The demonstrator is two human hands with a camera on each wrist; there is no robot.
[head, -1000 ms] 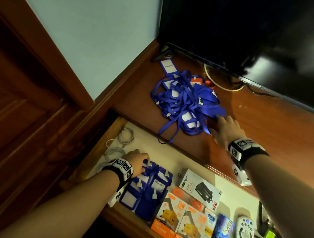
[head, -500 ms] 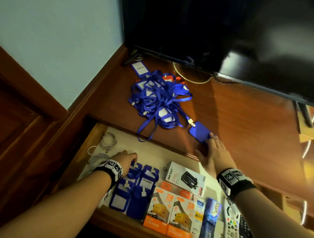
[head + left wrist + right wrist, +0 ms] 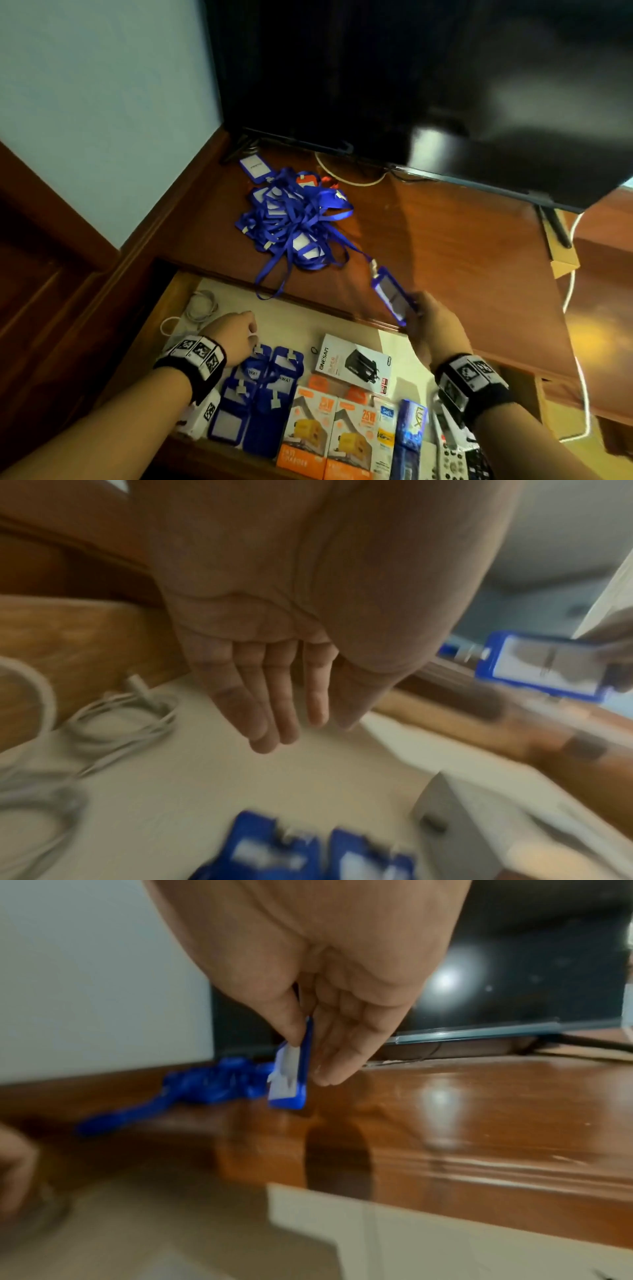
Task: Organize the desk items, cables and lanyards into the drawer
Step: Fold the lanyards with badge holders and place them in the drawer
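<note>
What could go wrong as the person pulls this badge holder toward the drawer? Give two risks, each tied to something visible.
1. The badge holder, pinched in the right hand, is still joined by its strap to the tangled pile. Pulling on may drag the whole pile off the desk edge.
2. The left hand hovers open over the drawer near the white cables, so a dragged pile could land on the sorted holders and disorder them.

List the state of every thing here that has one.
drawer: open
blue badge holder: pinched, lifted, strap trailing to pile
lanyard pile: tangled on desk
right hand: pinches the holder
left hand: holds nothing, over drawer
white cables: coiled in drawer
</note>
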